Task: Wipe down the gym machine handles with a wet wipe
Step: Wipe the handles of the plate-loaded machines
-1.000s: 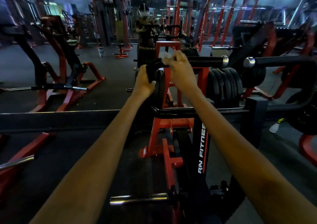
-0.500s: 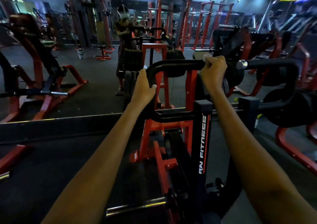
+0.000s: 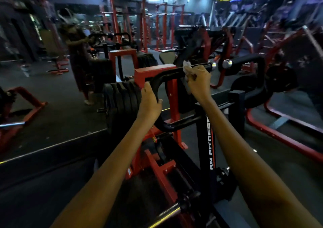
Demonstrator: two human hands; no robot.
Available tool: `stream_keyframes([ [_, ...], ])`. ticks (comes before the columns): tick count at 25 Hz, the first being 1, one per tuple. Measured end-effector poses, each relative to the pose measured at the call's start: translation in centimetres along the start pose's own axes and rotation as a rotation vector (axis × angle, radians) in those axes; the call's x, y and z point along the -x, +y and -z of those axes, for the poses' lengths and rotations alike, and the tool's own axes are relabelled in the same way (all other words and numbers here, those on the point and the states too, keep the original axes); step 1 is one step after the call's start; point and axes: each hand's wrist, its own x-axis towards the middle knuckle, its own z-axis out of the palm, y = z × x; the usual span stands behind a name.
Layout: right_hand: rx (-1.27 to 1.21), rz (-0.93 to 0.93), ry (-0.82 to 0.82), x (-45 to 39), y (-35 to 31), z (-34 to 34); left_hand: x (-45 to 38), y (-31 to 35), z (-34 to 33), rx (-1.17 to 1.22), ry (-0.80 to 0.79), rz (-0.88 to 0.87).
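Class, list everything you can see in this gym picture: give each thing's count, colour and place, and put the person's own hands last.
Handle: one, black, curved bar, centre.
Wet wipe: one, white, on the handle's top bar.
Second handle: one, black, right.
Weight plates: a stack, black, left of the handle.
Machine frame: one, red, behind the handle.
Upright post: one, black with lettering, centre.
Left hand: grips the handle's bend.
Right hand: holds the wet wipe.

Wipe [image 3: 187, 69] on handle [image 3: 167, 75], plates [image 3: 122, 102] left.
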Motion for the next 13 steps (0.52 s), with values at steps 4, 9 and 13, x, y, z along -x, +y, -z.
stream_keyframes([
  [4,0.181,-0.077,0.055,1.7,-0.8,0.2,-0.4,-1.1,0.2,0.021,-0.070,-0.046],
  [9,0.411,-0.246,-0.092,6.1,-0.9,2.9,0.2,-1.7,-0.3,0.070,0.018,-0.093],
  [13,0.485,-0.270,-0.140,10.0,-1.9,5.9,2.9,-2.8,-0.6,-0.097,0.142,-0.346],
])
